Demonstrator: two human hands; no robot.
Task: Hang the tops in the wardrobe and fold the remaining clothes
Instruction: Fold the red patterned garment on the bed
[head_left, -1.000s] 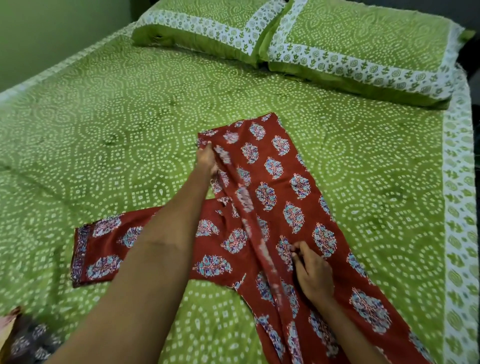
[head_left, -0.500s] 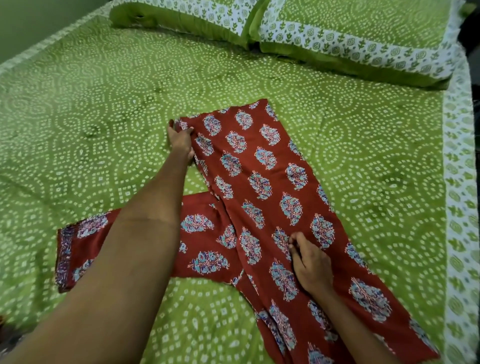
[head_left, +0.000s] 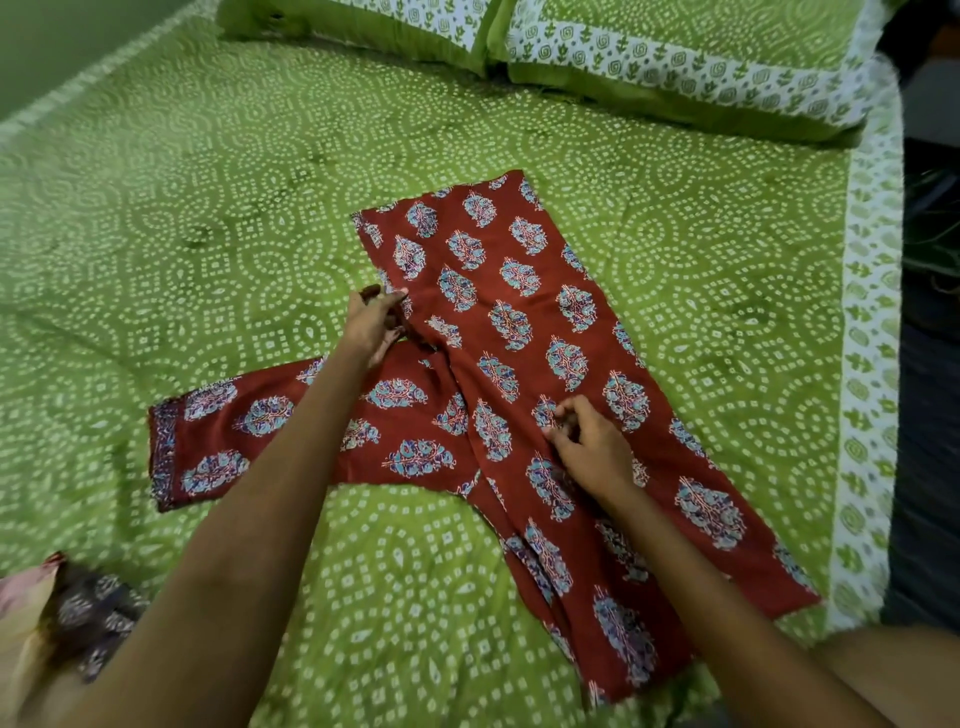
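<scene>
The red printed garment (head_left: 519, 338) lies spread flat on the green bedspread (head_left: 208, 208), one panel laid lengthwise toward the pillows (head_left: 649, 57) and a sleeve-like piece stretching off to the left, an arrangement that suits folding. The left hand (head_left: 371, 325) pinches the cloth's left edge near where the two pieces meet, probably to draw that edge straight or turn it over. The right hand (head_left: 587, 441), fingers curled and nipping the fabric in the middle of the long panel, seems to anchor it against sliding. Another patterned piece of clothing (head_left: 78, 613) waits at the lower left corner.
</scene>
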